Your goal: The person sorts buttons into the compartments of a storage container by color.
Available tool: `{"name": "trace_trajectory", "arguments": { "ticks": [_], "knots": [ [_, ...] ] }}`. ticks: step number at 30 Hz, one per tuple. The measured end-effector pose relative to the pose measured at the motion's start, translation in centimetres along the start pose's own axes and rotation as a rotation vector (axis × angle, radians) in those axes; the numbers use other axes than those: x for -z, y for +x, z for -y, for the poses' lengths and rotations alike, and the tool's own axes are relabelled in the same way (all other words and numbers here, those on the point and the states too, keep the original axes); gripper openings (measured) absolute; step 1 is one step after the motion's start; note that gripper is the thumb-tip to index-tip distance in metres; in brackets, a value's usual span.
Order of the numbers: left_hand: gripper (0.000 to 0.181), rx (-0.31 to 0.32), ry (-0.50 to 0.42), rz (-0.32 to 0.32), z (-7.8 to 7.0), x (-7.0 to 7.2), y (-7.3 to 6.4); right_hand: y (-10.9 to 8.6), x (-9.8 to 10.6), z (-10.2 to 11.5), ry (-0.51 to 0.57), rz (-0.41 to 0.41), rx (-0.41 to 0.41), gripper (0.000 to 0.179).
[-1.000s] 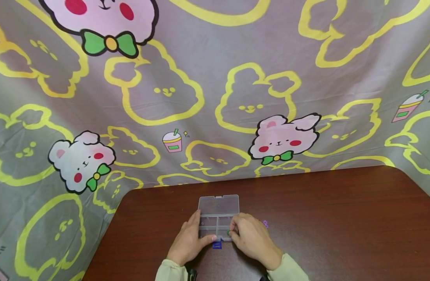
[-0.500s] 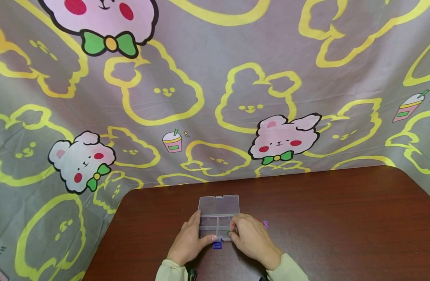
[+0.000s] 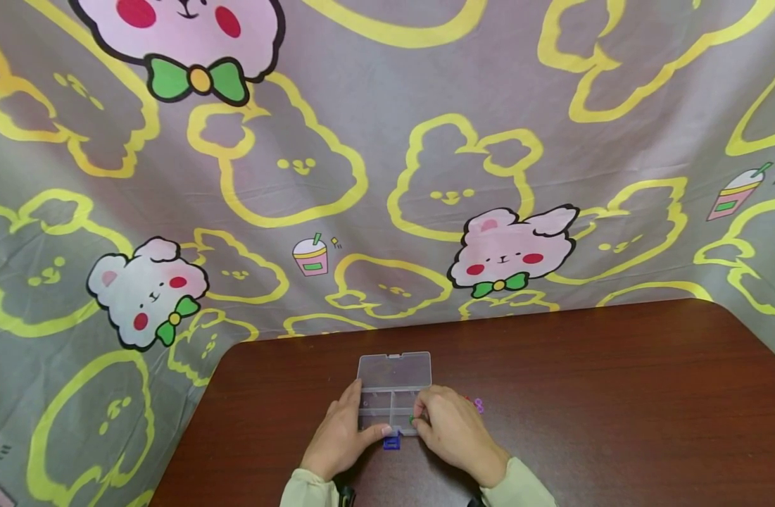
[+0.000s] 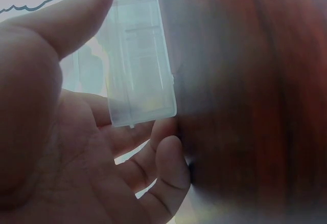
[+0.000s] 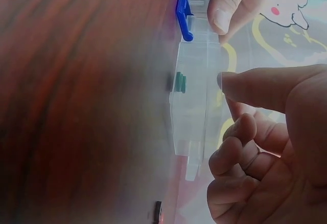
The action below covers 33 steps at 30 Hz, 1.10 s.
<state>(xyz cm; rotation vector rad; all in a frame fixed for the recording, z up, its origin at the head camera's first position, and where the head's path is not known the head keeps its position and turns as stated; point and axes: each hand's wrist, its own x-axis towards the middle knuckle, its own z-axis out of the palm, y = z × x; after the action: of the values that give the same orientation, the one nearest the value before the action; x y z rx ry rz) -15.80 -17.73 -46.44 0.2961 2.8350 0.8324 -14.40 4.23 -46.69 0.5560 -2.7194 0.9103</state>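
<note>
A clear divided plastic box [image 3: 376, 400] stands on the table with its lid [image 3: 393, 370] raised behind it. My left hand [image 3: 343, 433] grips it, fingers along the left side and thumb on the front edge; the left wrist view shows them around the box's end [image 4: 143, 70]. A blue latch [image 3: 392, 442] hangs at the front. My right hand [image 3: 453, 429] reaches over the front right compartment, index finger and thumb bent at the box's rim. A small green piece [image 5: 180, 82] lies low inside, seen through the wall; whether the right fingertips pinch anything is unclear.
Beside the right hand lie a small purple piece [image 3: 479, 405] and a red piece [image 3: 467, 399], partly hidden. The brown wooden table [image 3: 583, 394] ends at a patterned cloth [image 3: 374, 169] hanging behind and at the sides.
</note>
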Motion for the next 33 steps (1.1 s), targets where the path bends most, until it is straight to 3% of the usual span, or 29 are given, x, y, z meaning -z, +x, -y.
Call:
{"name": "trace_trajectory", "arguments": {
  "ticks": [21,33],
  "knots": [
    [0.102,0.007,0.015,0.015,-0.1,0.1,0.0,-0.3,1.1,0.1,0.038,0.015,-0.064,0.022],
    [0.102,0.012,0.0,0.017,0.0,0.1,0.0,-0.5,1.7,-0.4,0.023,-0.022,-0.067,0.021]
  ]
}}
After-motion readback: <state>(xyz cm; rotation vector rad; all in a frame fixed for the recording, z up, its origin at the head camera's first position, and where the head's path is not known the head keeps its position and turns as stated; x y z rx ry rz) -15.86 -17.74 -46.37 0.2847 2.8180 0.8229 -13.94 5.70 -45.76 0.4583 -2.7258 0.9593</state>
